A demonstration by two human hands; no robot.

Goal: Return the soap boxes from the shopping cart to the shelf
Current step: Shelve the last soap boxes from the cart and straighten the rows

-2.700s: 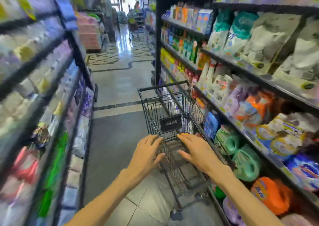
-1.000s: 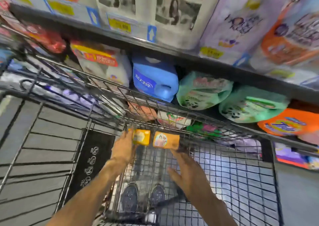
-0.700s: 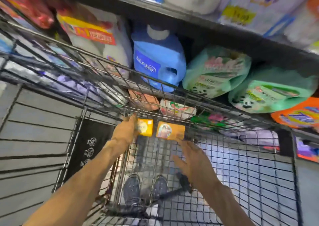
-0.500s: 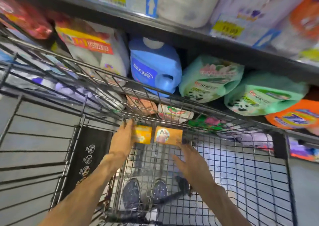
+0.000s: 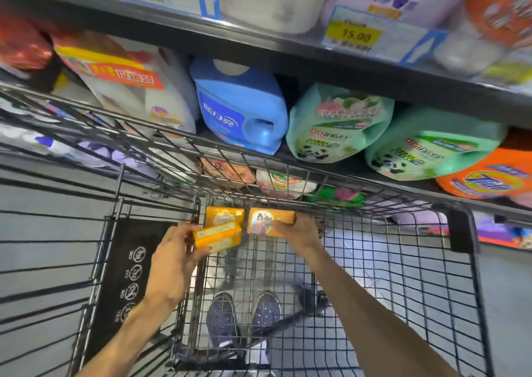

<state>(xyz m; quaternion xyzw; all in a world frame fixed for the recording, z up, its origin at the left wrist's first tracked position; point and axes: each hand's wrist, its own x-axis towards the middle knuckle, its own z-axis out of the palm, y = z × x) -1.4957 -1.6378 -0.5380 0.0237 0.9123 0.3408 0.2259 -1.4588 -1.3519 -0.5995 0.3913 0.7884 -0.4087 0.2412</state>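
Yellow soap boxes [image 5: 225,217], seemingly three, in wire cart [image 5: 403,276]

Both my arms reach down into the cart [image 5: 403,201]; left hand [image 5: 175,258] grips a box [image 5: 217,237], right hand [image 5: 302,231] pinches another box [image 5: 266,222].

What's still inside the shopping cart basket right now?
Three yellow soap boxes: one gripped by the left hand, one behind it, one gripped by the right hand. Anything beneath the hands is hidden.

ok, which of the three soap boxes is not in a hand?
The far box, lying in the cart. The left hand grips the near box; the right hand grips the pictured one.
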